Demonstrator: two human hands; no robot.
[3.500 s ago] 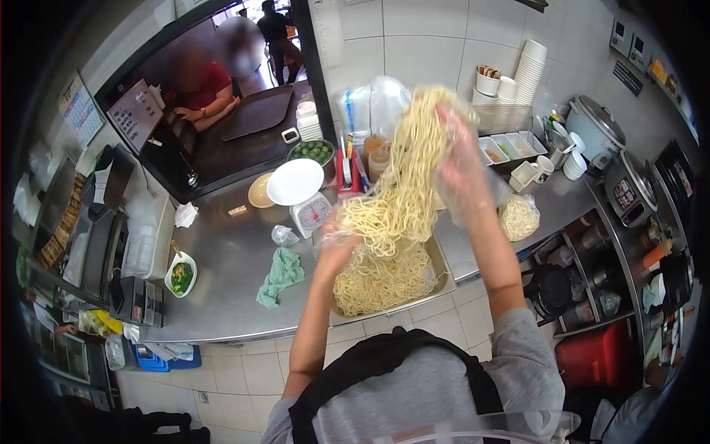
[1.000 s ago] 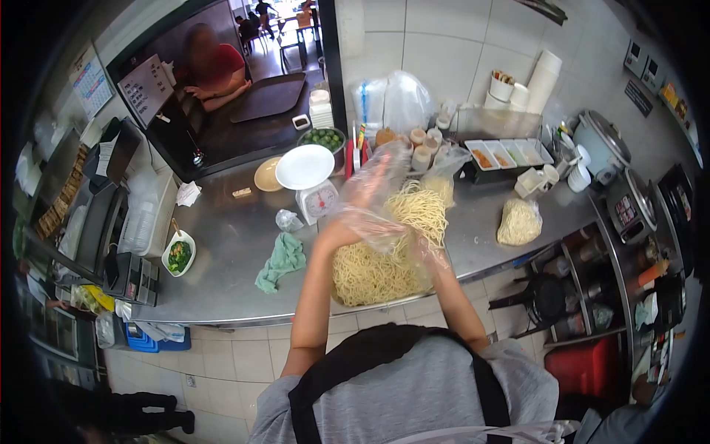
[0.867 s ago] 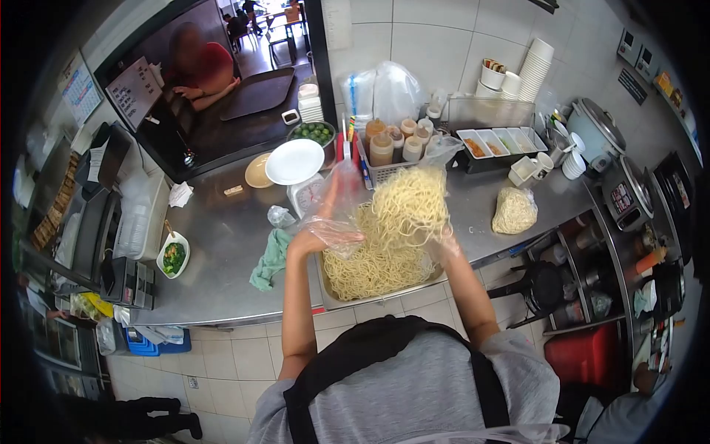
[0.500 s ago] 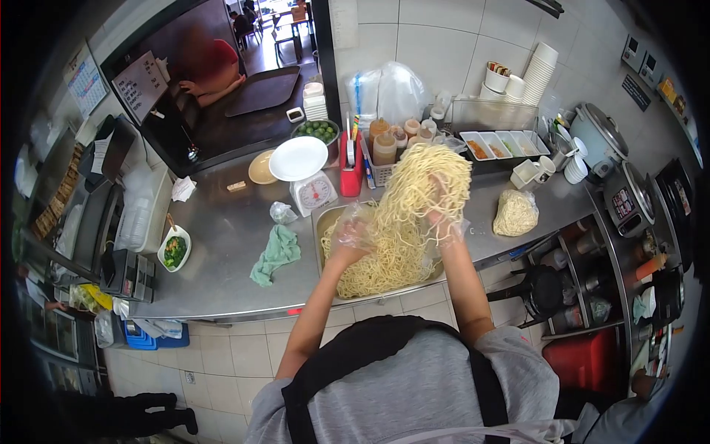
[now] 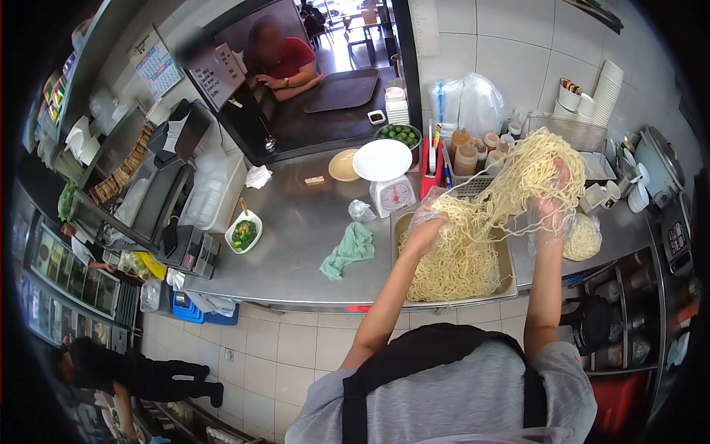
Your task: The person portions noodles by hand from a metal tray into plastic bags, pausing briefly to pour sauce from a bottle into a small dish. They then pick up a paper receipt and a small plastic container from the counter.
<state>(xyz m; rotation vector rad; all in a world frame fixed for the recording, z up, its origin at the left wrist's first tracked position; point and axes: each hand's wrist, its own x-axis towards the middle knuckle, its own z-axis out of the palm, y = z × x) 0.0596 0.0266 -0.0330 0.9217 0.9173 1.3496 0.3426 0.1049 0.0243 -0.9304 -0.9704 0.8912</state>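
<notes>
A metal tray (image 5: 510, 280) holds a heap of yellow noodles (image 5: 455, 270). My right hand (image 5: 551, 206), in a clear plastic glove, holds up a big tangled bunch of noodles (image 5: 540, 166) to the right of the tray. Strands hang from that bunch and stretch back toward the heap. Over the tray's left side, my left hand (image 5: 429, 231), also in a clear glove, is closed on noodles; its fingertips are partly covered by them. A bag of noodles (image 5: 583, 238) sits just right of my right wrist.
Left of the tray are a green cloth (image 5: 347, 250), a scale (image 5: 393, 197) with a white plate (image 5: 381, 160), and a bowl of greens (image 5: 244, 231). Sauce bottles (image 5: 466, 157) stand behind. One person (image 5: 285, 63) is beyond the hatch; another (image 5: 140, 374) is at lower left.
The view has turned left, shifting everything rightward in the picture. My right hand has drawn the noodle bunch farther right from the tray, stretching the strands. My left hand stays at the tray's left side.
</notes>
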